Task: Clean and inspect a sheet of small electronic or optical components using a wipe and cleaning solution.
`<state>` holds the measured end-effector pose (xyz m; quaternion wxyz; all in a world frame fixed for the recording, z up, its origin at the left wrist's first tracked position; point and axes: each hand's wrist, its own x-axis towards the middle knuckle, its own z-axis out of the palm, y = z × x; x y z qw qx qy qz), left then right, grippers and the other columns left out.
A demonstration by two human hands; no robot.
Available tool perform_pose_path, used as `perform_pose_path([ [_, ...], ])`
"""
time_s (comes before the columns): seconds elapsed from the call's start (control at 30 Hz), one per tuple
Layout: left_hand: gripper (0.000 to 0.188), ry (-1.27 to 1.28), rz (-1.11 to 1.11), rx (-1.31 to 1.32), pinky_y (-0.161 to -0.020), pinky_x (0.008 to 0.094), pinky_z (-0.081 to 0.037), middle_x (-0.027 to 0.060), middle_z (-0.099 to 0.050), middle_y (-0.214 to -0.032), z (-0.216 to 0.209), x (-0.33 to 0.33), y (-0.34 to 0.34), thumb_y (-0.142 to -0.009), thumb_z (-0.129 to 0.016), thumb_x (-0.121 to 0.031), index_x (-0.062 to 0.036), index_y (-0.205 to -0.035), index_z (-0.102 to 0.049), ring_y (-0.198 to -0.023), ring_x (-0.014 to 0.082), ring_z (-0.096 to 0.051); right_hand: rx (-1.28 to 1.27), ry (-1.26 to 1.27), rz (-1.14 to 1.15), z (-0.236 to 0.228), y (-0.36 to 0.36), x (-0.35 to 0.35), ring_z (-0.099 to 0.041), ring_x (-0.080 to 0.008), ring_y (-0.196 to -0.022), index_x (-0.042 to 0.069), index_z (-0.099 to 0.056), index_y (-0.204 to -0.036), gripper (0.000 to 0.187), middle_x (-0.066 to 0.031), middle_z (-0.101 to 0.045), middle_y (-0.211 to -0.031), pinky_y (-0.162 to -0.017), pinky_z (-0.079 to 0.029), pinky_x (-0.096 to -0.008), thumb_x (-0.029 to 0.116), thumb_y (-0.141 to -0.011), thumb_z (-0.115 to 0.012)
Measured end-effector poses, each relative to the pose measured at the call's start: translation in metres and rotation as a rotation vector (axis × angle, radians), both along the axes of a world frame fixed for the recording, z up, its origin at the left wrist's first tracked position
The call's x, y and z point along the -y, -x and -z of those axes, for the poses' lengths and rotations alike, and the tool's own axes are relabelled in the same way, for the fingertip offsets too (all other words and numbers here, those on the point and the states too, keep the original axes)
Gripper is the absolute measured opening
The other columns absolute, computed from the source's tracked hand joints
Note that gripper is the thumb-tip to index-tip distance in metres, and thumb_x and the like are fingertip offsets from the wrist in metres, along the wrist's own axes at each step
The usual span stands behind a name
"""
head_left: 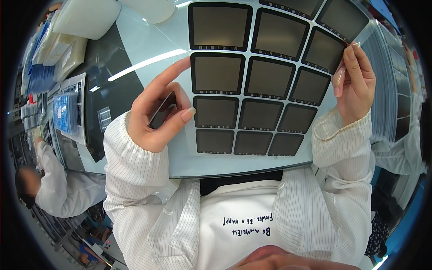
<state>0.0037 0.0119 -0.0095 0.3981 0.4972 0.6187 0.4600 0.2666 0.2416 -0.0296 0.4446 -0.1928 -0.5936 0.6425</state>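
Left hand [164, 112] curls around a thin dark flat piece [161, 110], thumb and index at the left edge of a sheet of black-bordered dark-grey rectangles [267, 78] over the pale glossy tabletop [182, 167]; right hand [355, 81] has fingertips at the sheet's right edge, can't tell if gripping.

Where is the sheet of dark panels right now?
In the head view, the sheet spans the upper middle, between the left hand and the right hand, with the white shirt lower in view.
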Motion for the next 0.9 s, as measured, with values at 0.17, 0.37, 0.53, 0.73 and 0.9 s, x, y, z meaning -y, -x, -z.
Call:
perform_pose_path([
  [0.17,0.067,-0.020,0.003,-0.008,-0.059,0.0182,-0.037,-0.0014,-0.053,-0.066,0.0001,0.0015,0.0014,-0.076,-0.057,0.002,-0.0017,-0.139,-0.035,-0.058,0.0051,-0.045,-0.012,0.009,-0.022,-0.0017,0.0008,0.0006,-0.048,-0.0078,-0.039,0.002,-0.060,-0.116,0.025,-0.0059,-0.068,-0.089,-0.037,-0.033,-0.0167,0.010,-0.094,-0.051],
  [0.37,0.067,-0.044,0.005,0.004,-0.058,0.0184,-0.036,-0.0005,-0.052,-0.066,0.0026,0.0016,0.0021,-0.076,-0.056,0.002,-0.0003,-0.140,-0.034,-0.058,0.0054,-0.045,-0.019,0.047,0.029,-0.0091,0.0086,0.0084,-0.049,-0.0097,-0.039,0.002,-0.062,-0.113,0.024,-0.0065,-0.061,-0.066,-0.037,-0.037,-0.0197,0.009,-0.091,-0.056],
  [0.53,0.068,-0.062,0.008,-0.006,-0.058,0.0189,-0.036,0.0003,-0.052,-0.066,0.0031,0.0015,0.0030,-0.076,-0.055,0.003,0.0000,-0.140,-0.033,-0.058,0.0060,-0.045,-0.024,0.054,-0.003,-0.0087,0.0070,0.0059,-0.050,-0.0107,-0.040,0.002,-0.061,-0.113,0.024,-0.0066,-0.061,-0.065,-0.037,-0.038,-0.0205,0.009,-0.091,-0.056],
  [0.73,0.068,-0.057,-0.005,-0.040,-0.058,0.0190,-0.037,0.0010,-0.052,-0.067,0.0037,0.0026,0.0028,-0.076,-0.056,0.002,0.0008,-0.140,-0.032,-0.059,0.0069,-0.047,0.029,0.034,0.026,-0.0034,0.0032,0.0054,-0.045,-0.0076,-0.037,0.004,-0.060,-0.117,0.025,-0.0038,-0.060,-0.065,-0.036,-0.032,-0.0182,0.010,-0.094,-0.051],
  [0.9,0.069,-0.068,-0.020,-0.035,-0.058,0.0191,-0.038,0.0010,-0.053,-0.067,0.0035,0.0024,0.0041,-0.075,-0.059,-0.001,0.0010,-0.140,-0.033,-0.059,0.0071,-0.048,0.043,0.029,0.024,-0.0012,-0.0003,0.0048,-0.045,-0.0079,-0.037,0.005,-0.059,-0.118,0.025,-0.0036,-0.059,-0.064,-0.036,-0.033,-0.0187,0.011,-0.094,-0.051],
])
